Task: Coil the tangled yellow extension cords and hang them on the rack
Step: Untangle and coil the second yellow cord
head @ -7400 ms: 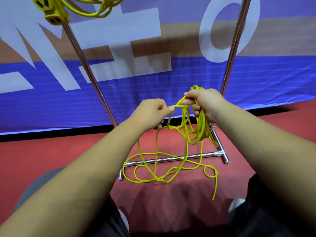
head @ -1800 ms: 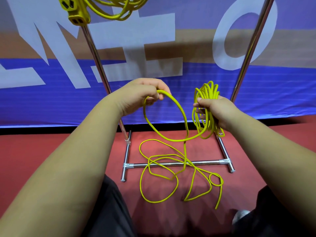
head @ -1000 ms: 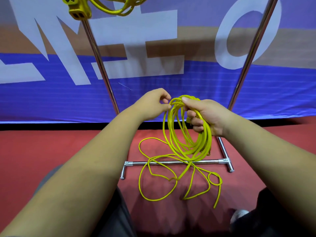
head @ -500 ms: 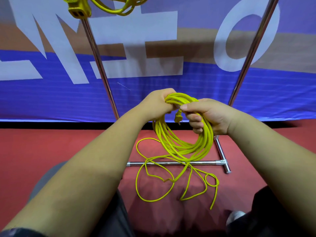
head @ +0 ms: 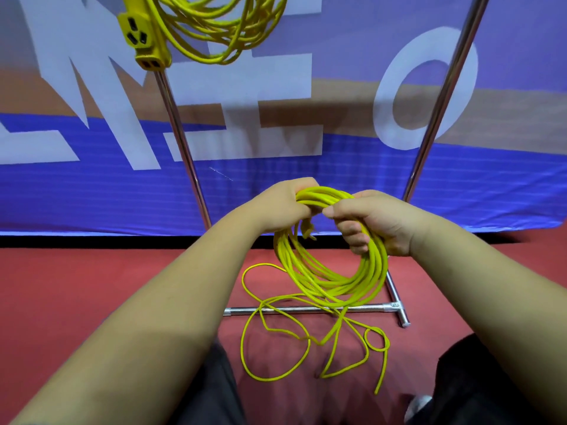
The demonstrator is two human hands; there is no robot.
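Observation:
A round coil of yellow extension cord (head: 329, 280) hangs from both hands in front of me. My left hand (head: 280, 207) grips its top left and my right hand (head: 372, 222) grips its top right, fingers wrapped through the loops. A small plug end dangles inside the coil. The cord's loose tail (head: 276, 342) lies in tangled loops on the red floor below. A second yellow cord (head: 214, 26) hangs coiled high on the rack, its outlet block (head: 144, 41) beside the left pole.
The chrome rack has a left pole (head: 181, 139), a right pole (head: 441, 96) and a floor crossbar (head: 245, 310) under the loose cord. A blue and white banner (head: 92, 185) stands behind. My dark-trousered knees fill the lower corners.
Since 1.8 s ago my left hand carried a wide loop over to the bundle and now grips the coil's top too. The view has tilted up, showing more of the hung cord.

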